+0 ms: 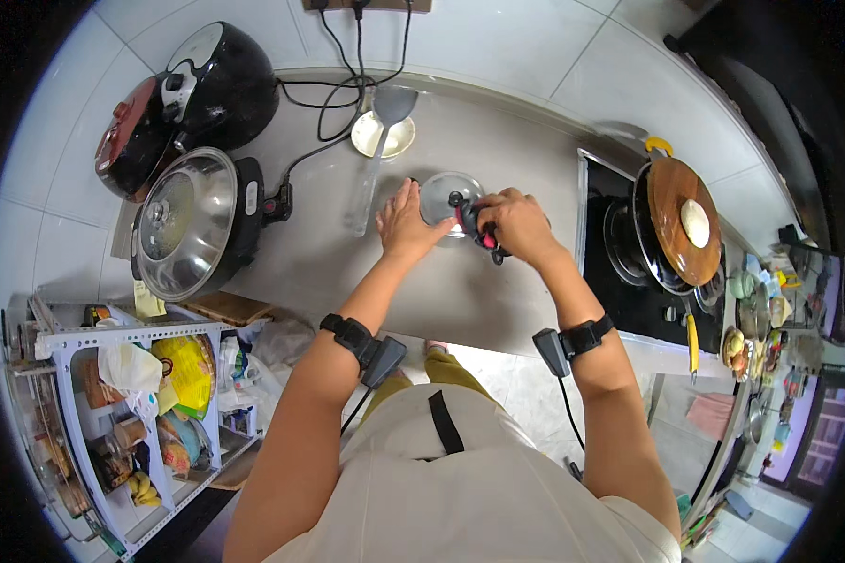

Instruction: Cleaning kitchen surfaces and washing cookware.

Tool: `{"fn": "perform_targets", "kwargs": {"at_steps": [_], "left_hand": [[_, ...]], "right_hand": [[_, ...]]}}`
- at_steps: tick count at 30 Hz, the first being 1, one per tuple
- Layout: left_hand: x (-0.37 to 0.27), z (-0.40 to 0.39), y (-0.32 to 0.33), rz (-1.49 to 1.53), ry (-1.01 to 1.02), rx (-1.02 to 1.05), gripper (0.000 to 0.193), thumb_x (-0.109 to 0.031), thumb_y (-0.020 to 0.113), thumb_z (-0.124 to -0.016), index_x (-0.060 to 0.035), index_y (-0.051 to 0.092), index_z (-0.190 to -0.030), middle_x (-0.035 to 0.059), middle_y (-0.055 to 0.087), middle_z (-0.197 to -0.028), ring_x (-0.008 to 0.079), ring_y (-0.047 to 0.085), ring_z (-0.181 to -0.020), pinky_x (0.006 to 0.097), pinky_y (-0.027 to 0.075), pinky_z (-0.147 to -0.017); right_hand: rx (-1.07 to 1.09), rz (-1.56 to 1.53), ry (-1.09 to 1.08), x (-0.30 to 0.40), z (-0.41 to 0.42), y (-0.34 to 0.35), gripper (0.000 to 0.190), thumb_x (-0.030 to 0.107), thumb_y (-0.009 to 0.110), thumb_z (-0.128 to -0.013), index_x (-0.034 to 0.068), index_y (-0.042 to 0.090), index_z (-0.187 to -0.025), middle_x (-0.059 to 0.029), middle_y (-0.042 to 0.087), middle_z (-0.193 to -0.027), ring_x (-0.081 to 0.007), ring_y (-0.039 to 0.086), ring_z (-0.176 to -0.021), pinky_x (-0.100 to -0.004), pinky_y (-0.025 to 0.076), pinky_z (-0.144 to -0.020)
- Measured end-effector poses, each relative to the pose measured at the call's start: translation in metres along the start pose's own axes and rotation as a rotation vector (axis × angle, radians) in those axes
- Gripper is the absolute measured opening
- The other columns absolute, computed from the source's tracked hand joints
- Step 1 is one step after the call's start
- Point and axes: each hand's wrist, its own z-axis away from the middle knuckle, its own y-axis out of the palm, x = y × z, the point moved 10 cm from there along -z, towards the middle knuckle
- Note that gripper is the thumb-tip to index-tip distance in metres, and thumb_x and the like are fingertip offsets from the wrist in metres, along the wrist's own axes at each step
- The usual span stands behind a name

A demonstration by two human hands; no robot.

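Note:
A small, round, see-through object (pixel 445 191), seemingly a glass lid, sits on the grey countertop (pixel 310 281) in front of me. My left hand (pixel 412 229) spans its left side, fingers spread along the rim and thumb on the near edge. In my right hand (pixel 517 225) is a black handheld tool (pixel 468 217) with red parts. Its rounded black end lies over the right half of the see-through object; whether the two touch is unclear. My right fingers hide much of the tool, so its exact kind cannot be told.
A grey spatula (pixel 374 176) lies across a white bowl (pixel 401 138) behind my left hand. Leftward stand a lidded electric pan (pixel 190 225) and a black air fryer (pixel 236 91). To the right, a wok (pixel 644 236) with a wooden lid (pixel 669 218) occupies the black cooktop (pixel 605 317).

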Motion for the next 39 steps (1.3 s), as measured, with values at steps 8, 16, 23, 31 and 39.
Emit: {"fn": "perform_targets", "kwargs": {"at_steps": [8, 16, 23, 31, 39], "left_hand": [[0.013, -0.016, 0.001, 0.136, 0.033, 0.059, 0.082, -0.042, 0.062, -0.078, -0.0067, 0.027, -0.143, 0.0076, 0.020, -0.151, 0.0284, 0.025, -0.137, 0.0467, 0.022, -0.110], [0.004, -0.021, -0.004, -0.195, 0.220, 0.058, 0.063, -0.002, 0.054, -0.080, -0.0093, 0.033, -0.139, 0.0117, 0.028, -0.145, 0.0347, 0.041, -0.123, 0.0412, 0.037, -0.102], [-0.013, -0.012, -0.006, -0.252, 0.208, 0.013, 0.054, -0.014, 0.067, -0.080, -0.0069, 0.043, -0.128, 0.0134, 0.047, -0.121, 0.0343, 0.051, -0.108, 0.0427, 0.045, -0.089], [-0.029, -0.012, 0.015, -0.219, 0.201, 0.029, 0.049, -0.025, 0.062, -0.085, -0.0138, 0.046, -0.130, 0.0157, 0.057, -0.106, 0.0363, 0.059, -0.093, 0.0453, 0.049, -0.078], [-0.051, -0.012, 0.026, -0.149, 0.246, 0.024, 0.069, -0.023, 0.063, -0.084, -0.0251, 0.027, -0.143, 0.0144, 0.055, -0.106, 0.0338, 0.061, -0.088, 0.0439, 0.050, -0.076]], "right_hand": [[-0.062, -0.436, 0.066, -0.031, 0.064, 0.014, 0.029, -0.004, 0.057, -0.064, 0.013, 0.068, -0.084, -0.0050, 0.062, -0.115, -0.0314, 0.055, -0.102, -0.0380, 0.045, -0.089], [-0.215, -0.174, 0.763, -0.125, 0.198, 0.097, 0.049, 0.005, 0.063, -0.073, 0.021, 0.058, -0.119, -0.0083, 0.045, -0.134, -0.0358, 0.047, -0.113, -0.0453, 0.044, -0.091], [-0.158, -0.037, 0.889, -0.059, 0.180, 0.122, 0.069, 0.026, 0.072, -0.071, 0.027, 0.043, -0.134, -0.0147, 0.024, -0.146, -0.0410, 0.032, -0.125, -0.0544, 0.040, -0.092], [-0.267, -0.275, 0.638, -0.057, 0.115, 0.107, 0.035, 0.004, 0.066, -0.067, 0.014, 0.064, -0.100, -0.0098, 0.053, -0.119, -0.0317, 0.052, -0.106, -0.0357, 0.048, -0.085], [-0.785, -0.477, 0.610, -0.098, 0.110, 0.015, 0.029, 0.001, 0.062, -0.066, 0.009, 0.065, -0.093, -0.0095, 0.057, -0.117, -0.0311, 0.054, -0.101, -0.0369, 0.046, -0.085]]}}
